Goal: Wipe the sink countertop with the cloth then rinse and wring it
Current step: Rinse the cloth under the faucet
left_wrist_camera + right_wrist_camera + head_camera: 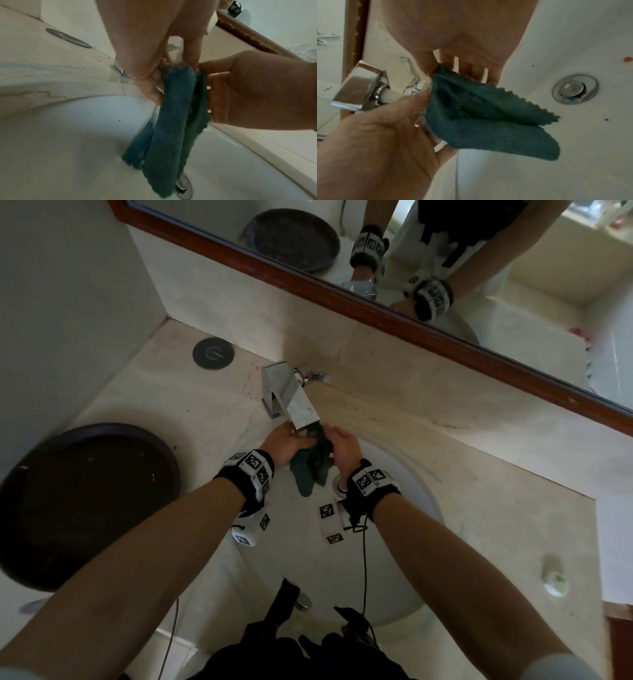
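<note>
Marble countertop (445,460) carries a dark round tray (82,505); chrome faucet (287,395).

My left hand (286,444) and right hand (346,448) meet over the sink basin (404,542), just below the faucet (291,395) spout at 12 o'clock, with the cloth (313,469) between them. The drain (339,484) lies under the cloth. A round tray (85,501) sits on the countertop (479,491) at 9 o'clock; the mirror (445,268) stands behind.

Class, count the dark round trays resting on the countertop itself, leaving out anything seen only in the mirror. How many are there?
1. The tray sits on the countertop left of the sink. The other one is only its reflection in the mirror.
</note>
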A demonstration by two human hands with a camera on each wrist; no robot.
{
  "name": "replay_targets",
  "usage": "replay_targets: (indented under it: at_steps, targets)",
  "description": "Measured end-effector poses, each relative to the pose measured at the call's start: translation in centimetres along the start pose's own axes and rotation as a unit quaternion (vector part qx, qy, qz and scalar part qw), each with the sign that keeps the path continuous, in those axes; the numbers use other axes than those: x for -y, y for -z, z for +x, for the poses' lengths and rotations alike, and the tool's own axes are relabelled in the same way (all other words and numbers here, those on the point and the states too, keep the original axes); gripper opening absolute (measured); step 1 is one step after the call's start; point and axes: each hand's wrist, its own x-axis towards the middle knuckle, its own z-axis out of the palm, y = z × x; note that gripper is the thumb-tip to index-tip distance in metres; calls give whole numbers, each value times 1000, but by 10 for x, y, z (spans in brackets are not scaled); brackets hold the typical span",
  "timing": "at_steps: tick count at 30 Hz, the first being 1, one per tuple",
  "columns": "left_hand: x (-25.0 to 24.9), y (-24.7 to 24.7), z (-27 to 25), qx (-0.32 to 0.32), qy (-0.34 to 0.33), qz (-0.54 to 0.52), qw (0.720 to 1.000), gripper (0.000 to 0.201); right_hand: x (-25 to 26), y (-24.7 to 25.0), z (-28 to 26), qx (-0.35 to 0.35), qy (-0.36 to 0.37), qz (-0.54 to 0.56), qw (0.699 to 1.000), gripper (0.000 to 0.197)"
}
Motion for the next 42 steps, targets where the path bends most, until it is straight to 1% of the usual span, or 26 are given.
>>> replay_targets:
  at_steps: [4,7,9,10,12,13,14,16,19,21,23,24,27,30,32,34,36,38,40,41,42]
  targets:
    - [-1,0,-1,33,78,19,996,22,6,2,1,8,0,-22,1000,9]
    - [-3,3,-3,43,101,49,993,9,8,4,2,12,36,-53,998,7]
    - [-5,7,-3,42,100,66,992,13,13,6,0,16,59,-48,997,5]
    - [-5,9,-4,39,93,67,993,15,14,7,0,16,67,-53,996,9]
    - [-6,12,-7,32,69,46,996,13,19,8,-3,32,88,-80,992,19]
    - [-7,14,-9,28,53,35,998,9,21,7,-4,42,98,-94,990,20]
    - [-9,14,-12,22,39,25,999,10,22,7,-5,51,103,-107,988,20]
    - [-9,15,-14,8,26,-9,1000,25,23,5,-6,67,114,-133,982,19]
    - [-6,17,-16,-34,42,-46,997,45,24,5,-8,102,118,-186,970,22]
    - [-5,19,-18,-27,41,-59,997,54,25,4,-9,127,116,-207,963,20]
    - [-7,21,-22,-9,42,-66,997,49,25,3,-9,143,108,-210,961,19]
    - [-8,22,-24,-3,53,-65,996,46,25,3,-9,149,102,-212,960,21]
    - [-4,25,-26,-6,78,-39,996,24,26,2,-6,159,87,-215,960,24]
    - [3,30,-25,-30,67,-8,997,15,25,3,-2,152,82,-223,959,25]
    - [3,34,-24,-44,46,21,998,7,26,6,0,144,66,-231,960,26]
    - [0,36,-23,-61,28,55,996,15,26,9,-1,157,47,-233,959,18]
    - [-2,38,-22,-77,16,80,994,15,26,14,-3,173,45,-242,954,11]
    - [-4,38,-22,-89,4,104,991,11,26,19,-4,167,45,-288,942,12]
    - [-4,39,-20,-109,0,111,988,11,22,27,1,145,25,-348,926,13]
    - [-5,41,-20,-123,-1,107,987,12,21,32,2,137,13,-368,919,16]
    - [-5,43,-20,-135,-2,104,985,13,19,37,6,125,0,-374,919,21]
